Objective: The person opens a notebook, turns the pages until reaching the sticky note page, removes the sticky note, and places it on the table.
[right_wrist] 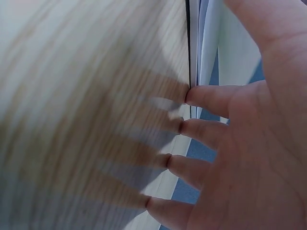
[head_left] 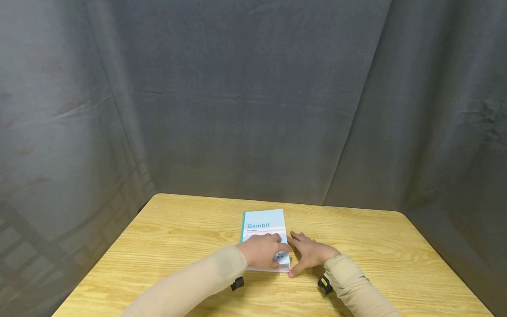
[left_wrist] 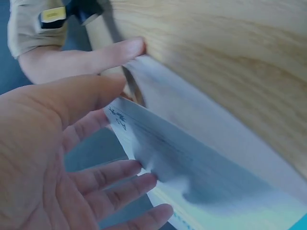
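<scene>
A white notebook [head_left: 261,217] with a teal spine and "Gambit" printed in blue lies on the wooden table. My left hand [head_left: 260,252] reaches across its lower part. In the left wrist view its thumb and index finger pinch the lower right corner of the cover [left_wrist: 192,158], which stands slightly raised from the white pages [left_wrist: 192,103]. The other fingers extend over the cover. My right hand [head_left: 312,254] is spread beside the notebook's right edge, thumb near the lower corner. In the right wrist view its fingertips [right_wrist: 180,127] rest on the tabletop along that edge.
The light wooden table [head_left: 182,233] extends around the notebook on all sides. Grey curtains [head_left: 253,110] hang behind the table and along both sides. Small black devices are strapped at both wrists, one by the right cuff [head_left: 325,284].
</scene>
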Available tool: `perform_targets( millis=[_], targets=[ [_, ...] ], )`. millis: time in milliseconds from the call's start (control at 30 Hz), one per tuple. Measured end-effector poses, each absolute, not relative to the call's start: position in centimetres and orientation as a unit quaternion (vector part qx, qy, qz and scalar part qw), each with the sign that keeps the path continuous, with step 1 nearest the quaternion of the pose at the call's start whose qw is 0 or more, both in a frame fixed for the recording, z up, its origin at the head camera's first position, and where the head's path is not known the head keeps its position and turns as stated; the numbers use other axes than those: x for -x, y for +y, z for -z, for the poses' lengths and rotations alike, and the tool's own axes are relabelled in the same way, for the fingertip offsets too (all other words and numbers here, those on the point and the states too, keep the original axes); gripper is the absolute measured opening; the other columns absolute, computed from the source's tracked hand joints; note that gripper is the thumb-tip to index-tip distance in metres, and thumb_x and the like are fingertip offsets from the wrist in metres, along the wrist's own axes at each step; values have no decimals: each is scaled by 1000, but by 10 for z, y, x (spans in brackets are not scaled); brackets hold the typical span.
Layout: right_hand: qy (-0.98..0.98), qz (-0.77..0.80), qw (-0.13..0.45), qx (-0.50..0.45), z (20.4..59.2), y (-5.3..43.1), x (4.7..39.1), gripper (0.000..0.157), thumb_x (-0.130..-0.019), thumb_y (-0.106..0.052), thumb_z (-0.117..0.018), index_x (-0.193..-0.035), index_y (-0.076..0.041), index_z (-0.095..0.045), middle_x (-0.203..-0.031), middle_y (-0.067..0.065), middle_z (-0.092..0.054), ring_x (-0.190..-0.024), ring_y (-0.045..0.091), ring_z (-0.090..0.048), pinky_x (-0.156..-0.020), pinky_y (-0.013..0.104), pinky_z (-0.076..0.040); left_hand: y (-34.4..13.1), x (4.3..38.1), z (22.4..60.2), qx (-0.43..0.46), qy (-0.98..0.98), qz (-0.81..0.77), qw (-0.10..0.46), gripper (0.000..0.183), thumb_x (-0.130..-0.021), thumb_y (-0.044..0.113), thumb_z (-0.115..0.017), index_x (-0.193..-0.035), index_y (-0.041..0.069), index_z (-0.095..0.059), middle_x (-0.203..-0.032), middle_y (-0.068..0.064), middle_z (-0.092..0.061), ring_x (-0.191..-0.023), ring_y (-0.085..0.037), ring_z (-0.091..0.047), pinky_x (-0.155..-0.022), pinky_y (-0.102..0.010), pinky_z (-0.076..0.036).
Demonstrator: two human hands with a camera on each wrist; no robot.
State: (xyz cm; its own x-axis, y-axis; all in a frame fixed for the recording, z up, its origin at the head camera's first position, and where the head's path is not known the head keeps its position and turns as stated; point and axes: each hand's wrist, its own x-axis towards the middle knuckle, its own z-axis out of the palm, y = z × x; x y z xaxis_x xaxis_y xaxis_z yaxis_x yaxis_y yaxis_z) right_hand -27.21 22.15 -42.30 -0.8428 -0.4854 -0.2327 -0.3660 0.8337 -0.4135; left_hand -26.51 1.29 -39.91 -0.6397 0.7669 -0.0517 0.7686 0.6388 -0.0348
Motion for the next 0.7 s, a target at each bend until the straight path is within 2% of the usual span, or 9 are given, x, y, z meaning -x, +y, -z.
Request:
perform_targets(
  millis=[200,267,367,500,700],
  targets=[
    [942,185,171,224,423,222,273,110,-66,-52,-83,-151,-9,-30,-158,24,-15,-142,52,-13,-105,73,-18,8,264,385,-412,911,-14,1,56,-83,37,-73,-136,37,-53,-109,5,-58,-84,-5,-56,-65,-26,-52],
    [941,185,173,227,423,222,274,109,-66,-52,-83,-152,-12,-28,-158,25,-15,-141,54,-13,-103,75,-18,5,263,379,-408,912,-34,2,55,-84,37,-73,-135,35,-54,-105,4,-58,-77,-3,-53,-65,-25,-51],
    [941,180,175,229,422,222,274,110,-67,-52,-83,-152,-11,-27,-158,25,-15,-141,54,-13,-103,74,-19,-1,263,373,-405,912,-62,0,51,-86,38,-72,-133,32,-57,-106,5,-57,-71,-1,-50,-68,-23,-50],
    [942,173,177,226,422,222,273,111,-68,-53,-82,-151,-2,-27,-158,24,-15,-143,51,-12,-107,70,-18,-12,265,365,-405,910,-91,-11,45,-88,39,-69,-129,25,-60,-111,6,-59,-77,0,-52,-75,-22,-49],
    [943,176,170,226,422,221,273,113,-67,-51,-83,-150,-1,-27,-157,26,-16,-142,52,-13,-107,70,-18,-33,267,355,-383,910,-155,-6,40,-92,44,-62,-126,24,-62,-111,5,-61,-97,-7,-60,-84,-28,-50]
  ],
)
